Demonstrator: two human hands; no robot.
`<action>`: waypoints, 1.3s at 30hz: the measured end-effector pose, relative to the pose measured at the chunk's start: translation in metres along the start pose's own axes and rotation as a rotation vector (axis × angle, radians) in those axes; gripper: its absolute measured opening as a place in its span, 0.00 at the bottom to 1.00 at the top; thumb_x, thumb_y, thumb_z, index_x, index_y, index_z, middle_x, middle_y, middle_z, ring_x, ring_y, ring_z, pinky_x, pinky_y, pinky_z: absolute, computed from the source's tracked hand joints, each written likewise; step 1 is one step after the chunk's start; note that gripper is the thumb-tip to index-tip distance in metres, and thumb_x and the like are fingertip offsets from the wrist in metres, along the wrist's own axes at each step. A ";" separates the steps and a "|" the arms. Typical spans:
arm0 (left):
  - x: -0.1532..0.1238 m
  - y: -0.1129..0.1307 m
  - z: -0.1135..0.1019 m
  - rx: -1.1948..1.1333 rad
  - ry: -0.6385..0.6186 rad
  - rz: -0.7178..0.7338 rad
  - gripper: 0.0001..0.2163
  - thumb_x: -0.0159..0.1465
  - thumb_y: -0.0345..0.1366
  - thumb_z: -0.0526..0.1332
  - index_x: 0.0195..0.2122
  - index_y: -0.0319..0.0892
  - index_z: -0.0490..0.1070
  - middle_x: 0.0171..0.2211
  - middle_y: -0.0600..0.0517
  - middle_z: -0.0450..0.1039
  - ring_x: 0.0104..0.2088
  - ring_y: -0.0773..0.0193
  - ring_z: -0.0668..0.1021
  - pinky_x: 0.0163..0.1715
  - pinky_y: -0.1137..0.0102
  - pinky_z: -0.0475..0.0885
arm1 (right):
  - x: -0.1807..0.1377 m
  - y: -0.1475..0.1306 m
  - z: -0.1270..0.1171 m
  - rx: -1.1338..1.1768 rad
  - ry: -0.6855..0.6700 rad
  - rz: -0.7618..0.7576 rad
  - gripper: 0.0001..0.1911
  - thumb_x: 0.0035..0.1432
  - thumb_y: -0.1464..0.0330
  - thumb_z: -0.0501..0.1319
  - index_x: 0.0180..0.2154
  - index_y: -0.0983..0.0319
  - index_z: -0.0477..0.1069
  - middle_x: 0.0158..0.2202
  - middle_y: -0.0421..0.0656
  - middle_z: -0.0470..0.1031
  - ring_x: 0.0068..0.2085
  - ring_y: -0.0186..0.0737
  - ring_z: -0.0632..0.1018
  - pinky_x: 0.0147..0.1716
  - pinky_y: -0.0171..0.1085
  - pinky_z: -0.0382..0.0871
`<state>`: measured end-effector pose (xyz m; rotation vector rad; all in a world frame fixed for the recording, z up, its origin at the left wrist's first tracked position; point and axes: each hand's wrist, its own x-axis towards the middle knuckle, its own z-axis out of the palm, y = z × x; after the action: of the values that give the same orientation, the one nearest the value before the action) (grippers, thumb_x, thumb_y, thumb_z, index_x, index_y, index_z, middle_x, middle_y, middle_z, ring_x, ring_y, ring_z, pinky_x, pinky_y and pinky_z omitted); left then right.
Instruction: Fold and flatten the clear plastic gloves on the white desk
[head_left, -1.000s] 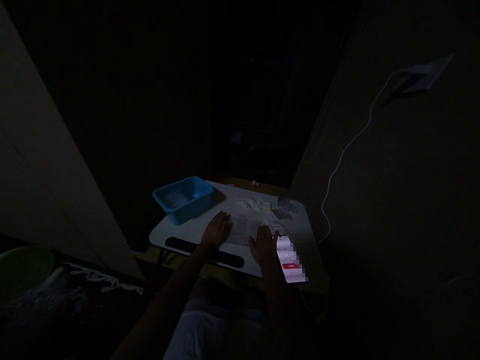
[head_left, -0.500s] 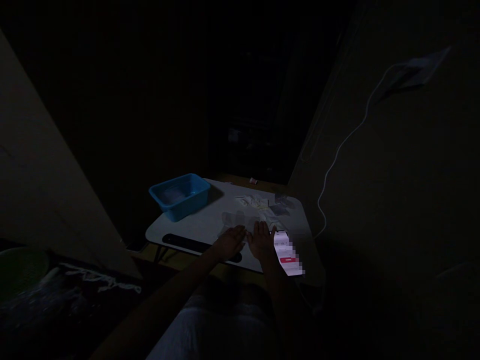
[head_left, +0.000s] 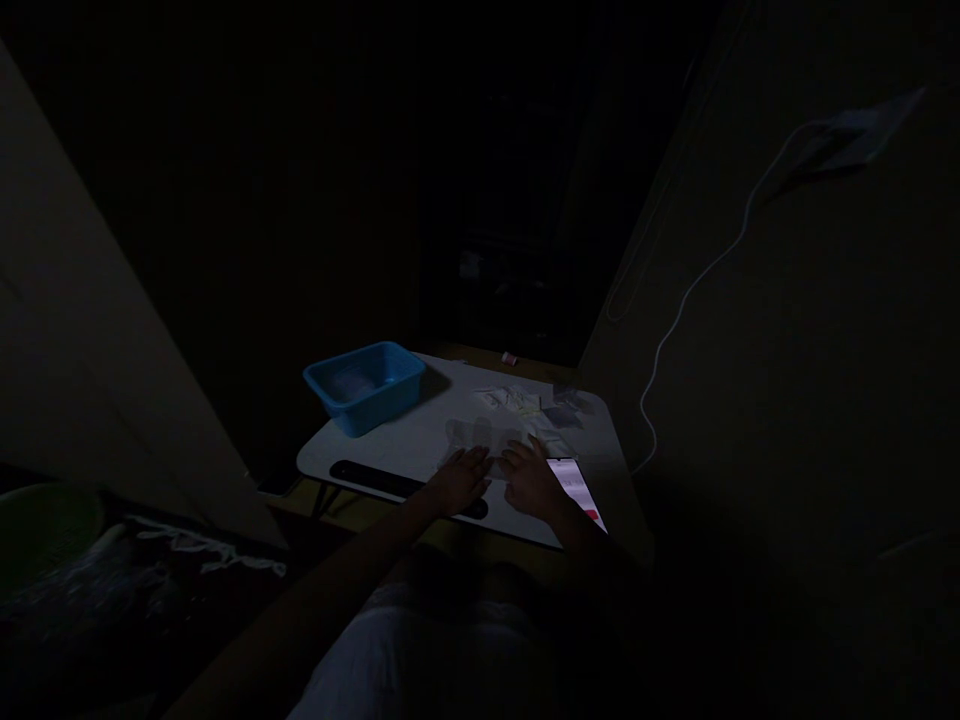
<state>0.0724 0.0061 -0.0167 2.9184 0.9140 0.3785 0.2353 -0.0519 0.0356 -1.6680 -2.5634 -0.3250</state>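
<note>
The scene is very dark. My left hand [head_left: 463,478] and my right hand [head_left: 531,476] lie side by side at the near edge of a small white table [head_left: 390,448]. Both press down with fingers stretched out on the near edge of a clear plastic sheet or bag [head_left: 480,436]. A lit phone [head_left: 576,488] lies flat just right of my right hand, partly covered by my wrist. Beyond the sheet lies a loose pile of small packets and papers [head_left: 525,404].
A blue plastic tub [head_left: 365,385] stands at the table's left rear corner. A dark slot [head_left: 375,476] runs along the table's near edge. A white cable [head_left: 675,320] hangs down the right wall from a socket [head_left: 855,135]. Cloth and a green basin [head_left: 45,520] lie at lower left.
My hands have come together at the sheet's near edge; the left hand moved right and toward me. My right wrist now covers part of the phone.
</note>
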 end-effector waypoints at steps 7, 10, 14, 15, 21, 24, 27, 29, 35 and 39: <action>0.000 -0.001 0.003 -0.014 0.023 -0.013 0.20 0.63 0.39 0.44 0.54 0.39 0.55 0.57 0.42 0.53 0.56 0.58 0.56 0.53 0.60 0.49 | 0.005 0.005 0.005 -0.096 -0.003 0.027 0.13 0.50 0.75 0.50 0.36 0.63 0.70 0.39 0.48 0.71 0.50 0.43 0.61 0.54 0.47 0.33; 0.000 0.001 -0.001 -0.050 0.031 -0.014 0.20 0.62 0.39 0.45 0.55 0.39 0.54 0.56 0.43 0.53 0.56 0.58 0.57 0.53 0.59 0.51 | 0.004 0.005 0.005 -0.105 -0.019 0.078 0.13 0.51 0.75 0.50 0.35 0.61 0.70 0.37 0.46 0.71 0.46 0.43 0.62 0.53 0.46 0.38; 0.003 0.010 -0.013 -0.089 0.054 -0.037 0.23 0.59 0.38 0.50 0.55 0.37 0.52 0.53 0.41 0.58 0.53 0.56 0.61 0.51 0.59 0.54 | 0.004 0.001 -0.003 -0.076 0.030 0.097 0.12 0.51 0.74 0.50 0.35 0.62 0.70 0.37 0.47 0.71 0.45 0.42 0.64 0.51 0.44 0.43; 0.005 0.013 -0.016 -0.086 0.066 -0.040 0.22 0.58 0.38 0.51 0.54 0.36 0.54 0.52 0.40 0.59 0.52 0.55 0.62 0.51 0.58 0.54 | 0.006 -0.001 -0.006 -0.060 0.046 0.098 0.12 0.51 0.74 0.50 0.34 0.63 0.70 0.37 0.47 0.71 0.44 0.42 0.64 0.51 0.44 0.43; 0.019 0.016 -0.034 -0.298 0.097 -0.119 0.10 0.58 0.34 0.50 0.34 0.38 0.69 0.34 0.44 0.72 0.36 0.59 0.73 0.42 0.65 0.62 | 0.022 0.003 -0.024 0.283 0.134 0.179 0.10 0.49 0.72 0.52 0.31 0.61 0.71 0.34 0.43 0.73 0.42 0.38 0.68 0.52 0.41 0.47; 0.023 0.008 -0.055 -0.674 0.126 -0.233 0.11 0.56 0.36 0.51 0.22 0.38 0.68 0.22 0.50 0.70 0.27 0.63 0.72 0.30 0.71 0.64 | 0.030 0.018 -0.027 0.748 0.230 0.354 0.13 0.50 0.66 0.52 0.36 0.61 0.70 0.39 0.42 0.73 0.42 0.38 0.71 0.46 0.37 0.58; 0.022 0.001 -0.081 -1.184 0.072 -0.323 0.12 0.53 0.40 0.53 0.23 0.37 0.68 0.20 0.53 0.68 0.22 0.67 0.70 0.25 0.72 0.63 | 0.035 0.031 -0.030 1.220 0.299 0.509 0.20 0.53 0.57 0.48 0.37 0.63 0.70 0.40 0.44 0.73 0.43 0.40 0.71 0.44 0.37 0.61; 0.020 -0.003 -0.094 -1.427 0.044 -0.405 0.12 0.49 0.42 0.57 0.24 0.36 0.68 0.19 0.53 0.67 0.21 0.69 0.69 0.23 0.73 0.62 | 0.034 0.034 -0.031 1.403 0.236 0.557 0.25 0.54 0.53 0.45 0.37 0.64 0.70 0.36 0.45 0.74 0.41 0.41 0.73 0.42 0.38 0.62; 0.020 -0.019 -0.086 -1.531 0.231 -0.569 0.12 0.44 0.40 0.63 0.18 0.39 0.60 0.13 0.61 0.55 0.14 0.76 0.57 0.15 0.77 0.50 | 0.020 0.020 -0.013 1.469 0.116 0.580 0.29 0.56 0.52 0.40 0.42 0.64 0.67 0.36 0.46 0.74 0.40 0.39 0.74 0.36 0.37 0.66; 0.022 -0.029 -0.066 -1.525 0.236 -0.626 0.11 0.46 0.40 0.62 0.19 0.39 0.63 0.12 0.61 0.55 0.13 0.76 0.56 0.14 0.77 0.48 | 0.014 0.013 0.007 1.541 0.138 0.568 0.22 0.47 0.52 0.55 0.38 0.61 0.69 0.38 0.44 0.73 0.38 0.39 0.74 0.34 0.37 0.67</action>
<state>0.0573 0.0413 0.0482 1.1769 0.8645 0.8460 0.2416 -0.0331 0.0325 -1.3458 -1.2224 1.1629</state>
